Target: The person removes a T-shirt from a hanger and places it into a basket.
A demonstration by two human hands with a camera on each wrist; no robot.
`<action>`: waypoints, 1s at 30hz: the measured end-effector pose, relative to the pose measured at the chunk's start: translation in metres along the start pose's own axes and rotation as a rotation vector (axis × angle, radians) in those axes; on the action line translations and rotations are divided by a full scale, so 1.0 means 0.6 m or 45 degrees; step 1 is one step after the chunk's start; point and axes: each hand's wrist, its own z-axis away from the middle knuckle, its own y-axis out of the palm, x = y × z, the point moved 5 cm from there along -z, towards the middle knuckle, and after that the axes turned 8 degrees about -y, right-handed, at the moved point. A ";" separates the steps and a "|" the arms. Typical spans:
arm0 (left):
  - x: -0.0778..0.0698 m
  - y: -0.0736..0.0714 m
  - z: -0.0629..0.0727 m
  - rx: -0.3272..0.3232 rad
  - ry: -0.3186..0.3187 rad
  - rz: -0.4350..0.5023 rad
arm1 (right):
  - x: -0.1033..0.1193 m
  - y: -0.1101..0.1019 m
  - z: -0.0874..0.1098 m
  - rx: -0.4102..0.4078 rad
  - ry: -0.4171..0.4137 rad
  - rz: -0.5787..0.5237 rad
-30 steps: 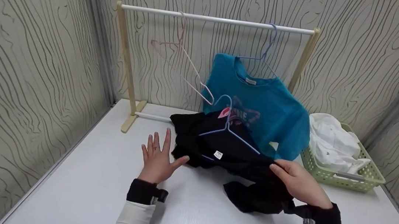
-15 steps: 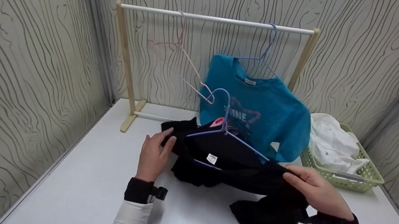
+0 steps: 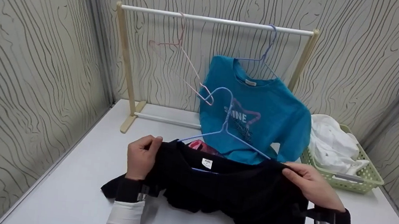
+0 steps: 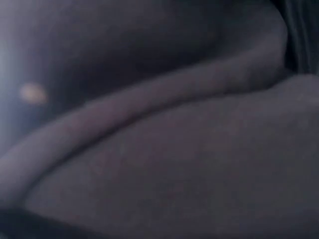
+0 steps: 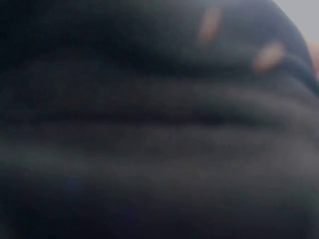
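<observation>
In the head view a black T-shirt (image 3: 235, 190) with a white neck label is stretched between both hands over the table. A blue hanger (image 3: 224, 129) sits inside its neckline, with the hook and upper arms standing out above the collar. My left hand (image 3: 141, 158) grips the shirt's left shoulder, fingers curled into the cloth. On the other side my right hand (image 3: 312, 183) pinches the right shoulder between thumb and fingers. Dark cloth (image 4: 174, 159) fills the left wrist view, and blurred black fabric (image 5: 149, 149) covers nearly all of the right wrist view.
Behind stands a rack with a white rail (image 3: 216, 19) and wooden posts. From it hang a pink hanger (image 3: 190, 61) and a teal T-shirt (image 3: 259, 111) on a blue hanger. A green basket (image 3: 358, 184) holding white cloth (image 3: 333, 144) stands at the right of the white table (image 3: 81, 174).
My left hand went from spread fingers beside the shirt to gripping its left shoulder. The black shirt has been drawn nearer and spread out, its neckline pulled straight under the hanger's arms.
</observation>
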 end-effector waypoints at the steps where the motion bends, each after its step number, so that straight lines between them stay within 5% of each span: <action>1: 0.002 0.002 0.001 0.006 -0.016 -0.021 | -0.010 0.000 -0.001 -0.031 0.056 0.070; 6: 0.002 0.017 0.006 -0.012 -0.003 -0.069 | -0.046 0.008 -0.015 -0.171 0.309 0.392; 9: -0.005 0.030 0.011 -0.012 0.104 -0.108 | -0.049 0.030 -0.031 -0.232 0.380 0.384; 14: -0.013 0.057 0.023 0.049 0.261 -0.170 | -0.035 0.101 -0.065 -0.221 0.296 0.150; 20: -0.013 0.074 0.034 0.089 0.267 -0.142 | -0.029 0.159 -0.085 -0.280 0.227 -0.167; 25: -0.010 0.078 0.036 0.075 0.288 -0.134 | -0.036 0.160 -0.083 -0.449 0.223 -0.112; 30: -0.005 0.074 0.035 0.009 0.318 -0.119 | -0.040 0.154 -0.083 -0.489 0.186 -0.082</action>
